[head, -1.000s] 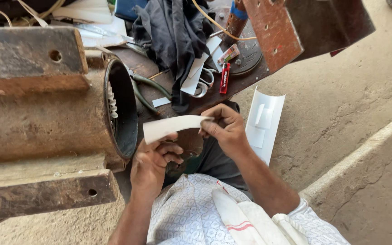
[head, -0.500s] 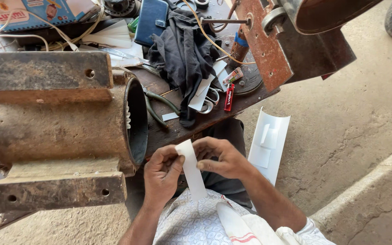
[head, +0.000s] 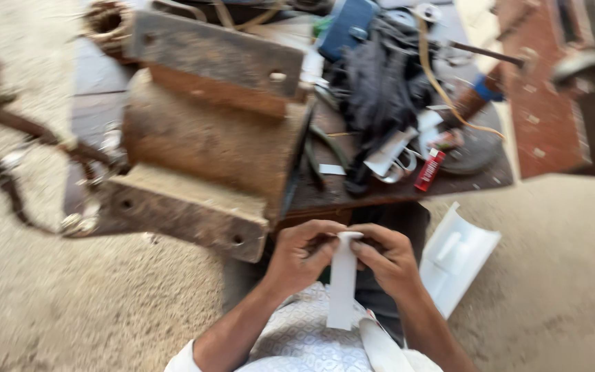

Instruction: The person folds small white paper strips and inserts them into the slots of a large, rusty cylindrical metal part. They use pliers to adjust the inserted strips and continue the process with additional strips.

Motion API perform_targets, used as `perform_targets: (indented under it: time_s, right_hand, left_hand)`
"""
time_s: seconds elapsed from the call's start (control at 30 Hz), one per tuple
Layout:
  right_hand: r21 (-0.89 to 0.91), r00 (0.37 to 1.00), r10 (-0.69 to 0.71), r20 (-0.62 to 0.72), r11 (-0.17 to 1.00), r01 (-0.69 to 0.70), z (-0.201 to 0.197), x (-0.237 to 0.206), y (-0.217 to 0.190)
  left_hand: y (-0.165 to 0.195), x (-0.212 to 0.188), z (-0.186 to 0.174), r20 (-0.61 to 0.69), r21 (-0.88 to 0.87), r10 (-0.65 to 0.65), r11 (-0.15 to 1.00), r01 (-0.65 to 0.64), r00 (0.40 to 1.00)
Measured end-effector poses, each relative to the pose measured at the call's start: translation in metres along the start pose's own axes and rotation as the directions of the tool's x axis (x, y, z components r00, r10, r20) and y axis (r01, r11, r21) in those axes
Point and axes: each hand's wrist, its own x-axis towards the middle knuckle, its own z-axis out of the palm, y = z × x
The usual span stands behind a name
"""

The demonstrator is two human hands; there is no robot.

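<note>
White strip beside rusty housing

One view only, a head-worn camera, so nothing is shared with a second view. It looks steeply down over the person's chest and forearms, facing forward and away from the body. Nearest the lens, bottom centre, sit the left hand and right hand, close together around a white strip. Farther out, filling the upper middle, is a rusty motor housing on a low cluttered workbench. Sandy ground fills the lower left and right. The frame is tilted, the bench edge slanting, and the picture is motion-blurred, softest toward the edges.
</note>
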Motion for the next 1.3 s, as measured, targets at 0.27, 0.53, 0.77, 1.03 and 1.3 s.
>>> perform_targets:
  time_s: [0.27,0.53,0.77,1.03,1.3]
  right_hand:
    - [0.040,0.998,0.037,-0.051,0.999,-0.035,-0.001,0.005,0.007]
    - [0.043,0.982,-0.168,-0.087,0.984,0.173,-0.003,0.006,0.033]
    - [0.123,0.999,-0.014,-0.049,0.992,0.020,-0.006,0.013,0.026]
    - [-0.086,0.984,-0.101,-0.144,0.992,0.089,0.014,0.015,0.015]
    - [-0.161,0.962,-0.228,-0.152,0.966,0.203,0.023,0.013,0.011]
  left_hand:
    - [0.013,0.001,-0.006,0.028,0.000,0.001,1.000,-0.001,1.000]
    - [0.009,0.000,-0.012,0.073,0.055,0.012,0.998,-0.016,0.997]
    - [-0.004,-0.002,-0.015,0.044,0.014,0.098,0.995,-0.099,0.994]
    - [-0.019,-0.002,-0.015,0.009,0.114,0.120,0.986,-0.120,0.993]
    - [-0.029,0.001,-0.023,0.049,0.198,0.088,0.976,-0.096,0.995]
